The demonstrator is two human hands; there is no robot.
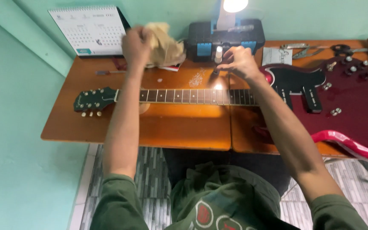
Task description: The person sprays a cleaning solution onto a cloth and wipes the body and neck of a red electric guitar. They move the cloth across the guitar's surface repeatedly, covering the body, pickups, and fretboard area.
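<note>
Fingers of the right hand [240, 62] pinch a small white bottle [219, 54], tipped over the fretboard [192, 96] of the red guitar [346, 98] lying across the near table [167, 127]. Farther left, the left hand [135, 44] is closed around a crumpled beige cloth [165, 44]. This looks like the oiling step; wiping would need the cloth brought down.

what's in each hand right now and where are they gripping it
Left hand grips a crumpled beige cloth by one bunched end. Right hand pinches a small bottle near its lower end.
</note>
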